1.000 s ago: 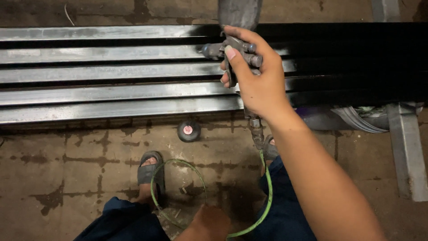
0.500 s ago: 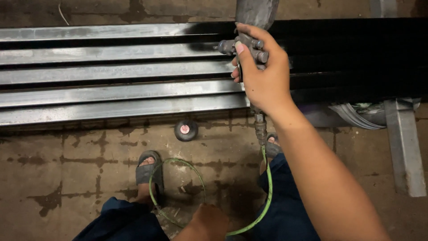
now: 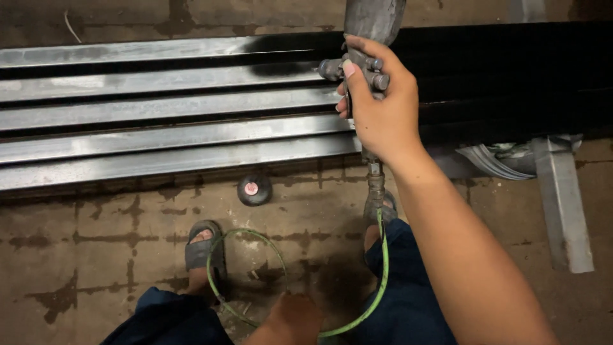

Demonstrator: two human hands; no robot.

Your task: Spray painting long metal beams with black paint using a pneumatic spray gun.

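My right hand (image 3: 382, 108) grips a grey metal spray gun (image 3: 367, 38) with its cup at the top, held over several long steel tubes (image 3: 159, 121) laid side by side. The tubes are black with paint to the right of the gun (image 3: 511, 70) and bare grey to the left. A fresh black patch (image 3: 281, 54) marks the far tubes just left of the nozzle. A green hose (image 3: 383, 268) runs from the gun's handle down to my left hand (image 3: 290, 316), which holds it in a loop near my knees.
A small round black disc with a pink centre (image 3: 254, 189) lies on the stained tiled floor below the tubes. My sandalled feet (image 3: 203, 249) stand on that floor. A grey metal support bar (image 3: 565, 204) crosses under the tubes at the right.
My right hand with the spray gun has moved up toward the far tubes. The black patch on the far tubes has appeared left of the nozzle.
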